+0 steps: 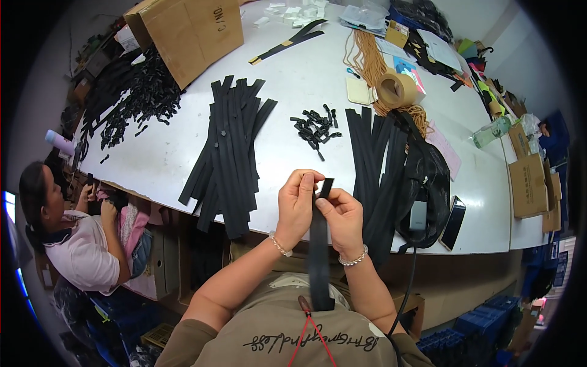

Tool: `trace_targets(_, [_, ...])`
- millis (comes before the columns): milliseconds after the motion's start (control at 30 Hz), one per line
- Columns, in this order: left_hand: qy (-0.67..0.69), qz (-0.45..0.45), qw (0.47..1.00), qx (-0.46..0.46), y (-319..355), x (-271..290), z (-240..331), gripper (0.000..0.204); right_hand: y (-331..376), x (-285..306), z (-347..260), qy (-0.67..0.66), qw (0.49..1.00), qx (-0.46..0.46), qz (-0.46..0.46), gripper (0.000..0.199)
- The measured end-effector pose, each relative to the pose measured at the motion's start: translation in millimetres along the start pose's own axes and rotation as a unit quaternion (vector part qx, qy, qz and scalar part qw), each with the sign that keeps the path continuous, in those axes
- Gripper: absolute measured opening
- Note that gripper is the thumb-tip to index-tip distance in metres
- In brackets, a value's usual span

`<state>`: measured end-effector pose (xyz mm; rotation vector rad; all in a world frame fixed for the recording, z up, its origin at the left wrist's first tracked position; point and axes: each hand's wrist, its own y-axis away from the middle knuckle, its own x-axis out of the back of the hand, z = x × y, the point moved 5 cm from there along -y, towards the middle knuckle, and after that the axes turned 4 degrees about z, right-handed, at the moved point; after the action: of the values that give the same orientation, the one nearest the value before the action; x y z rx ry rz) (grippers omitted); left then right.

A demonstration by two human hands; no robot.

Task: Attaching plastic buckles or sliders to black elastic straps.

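A long black zipper strip [318, 257] hangs upright in front of my chest, its top end standing above my fingers. My left hand [298, 199] is closed at the left edge near that end, thumb and forefinger pinched; anything small between them is hidden. With thumb and fingers, my right hand [343, 219] grips the strip from the right, slightly lower. Beyond my hands lies a small heap of black pull-like pieces [315, 127]. A crossed pile of black strips [231, 147] spreads to the left, and another bundle of strips [370, 153] lies to the right.
A cardboard box [199, 40] stands behind a large heap of black pieces [143, 92]. Right of me are a black mesh bag [425, 189], a phone [452, 223], a tape roll [394, 90] and tan cords [367, 55]. Another person [85, 238] sits at left.
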<state>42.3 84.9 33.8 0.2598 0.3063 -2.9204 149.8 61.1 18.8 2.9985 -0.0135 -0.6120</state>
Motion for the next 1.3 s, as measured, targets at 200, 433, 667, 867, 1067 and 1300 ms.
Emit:
trace_targets(200, [0.017,0.002,0.998,0.062,-19,-6,-30,0.022,-5,18,3,-0.05,0.993,0.017,0.104,0.005])
trace_targets(433, [-0.372,-0.092,0.897,-0.219,-88,-2,-35,0.018,-10,51,-8,-0.016,0.987,0.062,0.146,0.005])
trace_targets(667, [-0.491,-0.25,0.792,-0.26,-107,-23,-48,0.016,-3,55,-27,-0.015,0.982,0.118,0.147,0.009])
trace_targets(867, [-0.188,-0.123,0.971,-0.08,-118,-8,-36,0.008,3,47,-34,0.007,0.987,0.117,0.112,0.01])
trace_targets(1067, [0.15,-0.106,0.934,0.308,-87,3,-38,0.025,5,34,-30,0.008,0.996,0.075,0.053,0.012])
trace_targets(1300, [0.252,-0.128,0.887,0.364,-32,10,-20,0.031,11,20,-16,-0.016,1.0,0.021,0.009,0.01])
